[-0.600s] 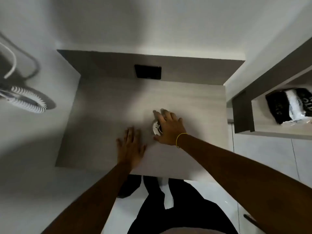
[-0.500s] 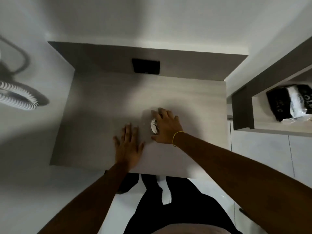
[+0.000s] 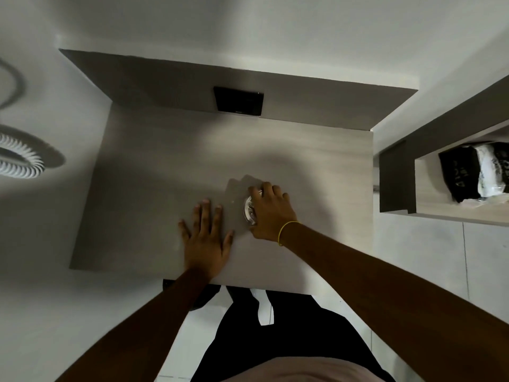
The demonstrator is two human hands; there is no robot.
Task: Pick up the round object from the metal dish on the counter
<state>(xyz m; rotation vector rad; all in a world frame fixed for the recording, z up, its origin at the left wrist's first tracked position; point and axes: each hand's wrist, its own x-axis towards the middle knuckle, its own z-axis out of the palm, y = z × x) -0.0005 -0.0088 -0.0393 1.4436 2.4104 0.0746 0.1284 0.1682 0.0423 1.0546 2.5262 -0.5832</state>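
Right hand (image 3: 271,213) curled over small shiny glass (image 3: 249,213), gripping its rim; looks hard, slick, breakable. Left hand (image 3: 206,238) flat, fingers spread, on table (image 3: 154,166).

Wooden desk and wall shelf

A black panel (image 3: 238,100) sits on the desk (image 3: 154,166) upstand; a black-and-white bag (image 3: 473,172) lies in the shelf (image 3: 396,177).

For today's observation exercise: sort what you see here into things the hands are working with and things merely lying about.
In hand:
- right hand, curled over the small shiny round object
- left hand, flat on the wooden tabletop

Lying about:
- black wall plate
- white coiled cord
- black and white packet in the shelf niche
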